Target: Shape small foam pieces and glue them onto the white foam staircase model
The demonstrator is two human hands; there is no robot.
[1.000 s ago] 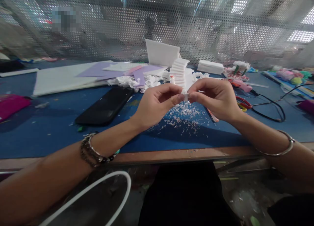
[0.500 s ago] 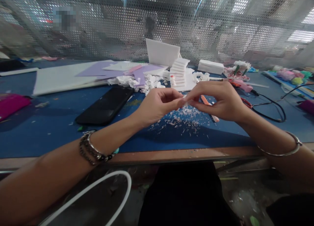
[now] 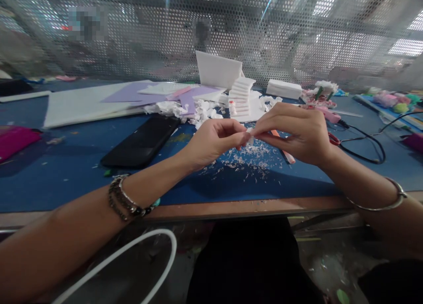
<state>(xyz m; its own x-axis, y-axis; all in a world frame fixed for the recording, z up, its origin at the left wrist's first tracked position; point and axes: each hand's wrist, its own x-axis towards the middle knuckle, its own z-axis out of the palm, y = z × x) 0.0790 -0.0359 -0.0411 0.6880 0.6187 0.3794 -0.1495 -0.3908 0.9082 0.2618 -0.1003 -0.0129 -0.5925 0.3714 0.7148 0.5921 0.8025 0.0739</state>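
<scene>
My left hand pinches a small white piece, perhaps paper or foam, between thumb and fingers. Against the same piece, the fingertips of my right hand are pressed together. Both hands hover above the blue tabletop, over scattered white shavings. An orange-handled tool lies on the table, partly covered by my right hand. Behind the hands stands a little white stepped piece, like a staircase, on a white base.
A black phone lies left of the hands. Purple sheets, white boards and crumpled white scraps spread behind it. A pink glue gun with a black cord sits at right. A perforated metal screen closes off the back.
My right hand has shifted and turned slightly, its fingers straighter and the knuckles higher. A bit more of the white piece shows. My left hand stays nearly still.
</scene>
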